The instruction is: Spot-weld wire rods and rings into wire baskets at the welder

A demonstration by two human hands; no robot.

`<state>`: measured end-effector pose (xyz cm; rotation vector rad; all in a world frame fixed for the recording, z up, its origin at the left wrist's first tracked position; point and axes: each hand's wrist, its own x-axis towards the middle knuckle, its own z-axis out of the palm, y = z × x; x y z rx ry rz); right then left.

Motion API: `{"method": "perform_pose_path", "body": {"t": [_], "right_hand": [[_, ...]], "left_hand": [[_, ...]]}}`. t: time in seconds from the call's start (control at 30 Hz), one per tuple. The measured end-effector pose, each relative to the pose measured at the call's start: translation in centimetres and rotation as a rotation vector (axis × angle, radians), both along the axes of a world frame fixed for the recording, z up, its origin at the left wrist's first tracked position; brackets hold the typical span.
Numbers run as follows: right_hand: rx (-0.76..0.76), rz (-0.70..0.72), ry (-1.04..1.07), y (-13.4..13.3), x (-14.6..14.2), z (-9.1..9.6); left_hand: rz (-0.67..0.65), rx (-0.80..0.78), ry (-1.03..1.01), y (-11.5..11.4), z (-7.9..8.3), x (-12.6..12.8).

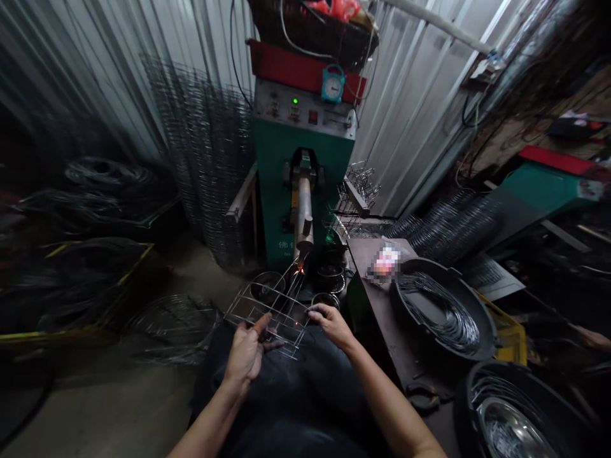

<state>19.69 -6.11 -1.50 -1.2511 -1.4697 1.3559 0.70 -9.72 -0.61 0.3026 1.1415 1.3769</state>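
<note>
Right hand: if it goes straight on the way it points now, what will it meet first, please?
The welded wire rack comes first: the right hand's fingers are at its edge, though the depth is not fully clear from this view.

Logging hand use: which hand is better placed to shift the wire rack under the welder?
Probably the right hand: it holds the wire rack closer to the welder's electrode than the left hand does.

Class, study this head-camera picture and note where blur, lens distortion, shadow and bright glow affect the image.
Head view: wide-angle distortion bows the corrugated metal wall near the edges; blur smears the rolled wire mesh at left; deep shadow darkens the lower corners; the sparks glow orange, while the wire rack, left hand and right hand look fairly sharp.
</note>
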Motion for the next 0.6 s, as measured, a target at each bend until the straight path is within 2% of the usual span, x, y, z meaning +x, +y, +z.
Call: {"method": "perform_pose_path", "body": {"t": [0.17, 0.27, 0.3, 0.37, 0.4, 0.5, 0.53, 0.6], "right_hand": [[0.019, 0.016, 0.073, -0.7, -0.5, -0.7], [-0.019, 0.003, 0.137, -2.2, -1.1, -0.6], [-0.040, -0.009, 0.157, -2.8, -1.3, -0.4], [-0.095, -0.039, 0.204, -4.0, -1.6, 0.4], [-0.126, -0.054, 0.232, -4.6, -1.8, 0.8], [-0.212, -0.101, 0.326, -6.0, -2.4, 2.2], [-0.234, -0.112, 0.354, -6.3, -2.6, 2.6], [-0.270, -0.122, 0.400, -6.7, -3.0, 3.1]], "left_hand": [[-0.021, 0.007, -0.066, 0.2, -0.1, -0.1], [-0.085, 0.051, -0.066, -1.3, -0.6, -0.8], [-0.120, 0.082, -0.007, -2.2, -1.2, -1.2], [-0.192, 0.214, 0.289, -4.4, -2.7, -2.2], [-0.210, 0.330, 0.549, -5.6, -3.7, -2.7], [-0.388, 0.901, 1.370, -8.2, -6.0, -4.5], [-0.435, 1.052, 1.562, -8.6, -6.4, -4.9], [-0.454, 1.211, 1.780, -8.7, -6.6, -5.5]]}}
